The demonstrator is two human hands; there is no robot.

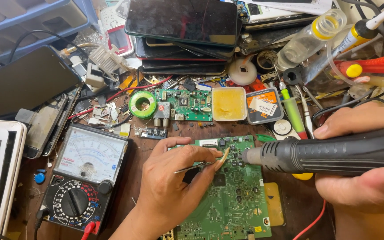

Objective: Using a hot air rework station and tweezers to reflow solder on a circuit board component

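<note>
My left hand (170,186) rested on the green circuit board (234,200), its fingers (201,155) pinching slim tweezers (201,166) whose tips met the board's upper edge. My right hand (365,155) wrapped its fingers tightly around a black hot-air handpiece (330,153), nozzle just beside the tweezers. Left sat an analog multimeter (85,178); farther off, a flux tub (229,103) and stacked phones (183,31) crowded the tabletop (134,146).
</note>
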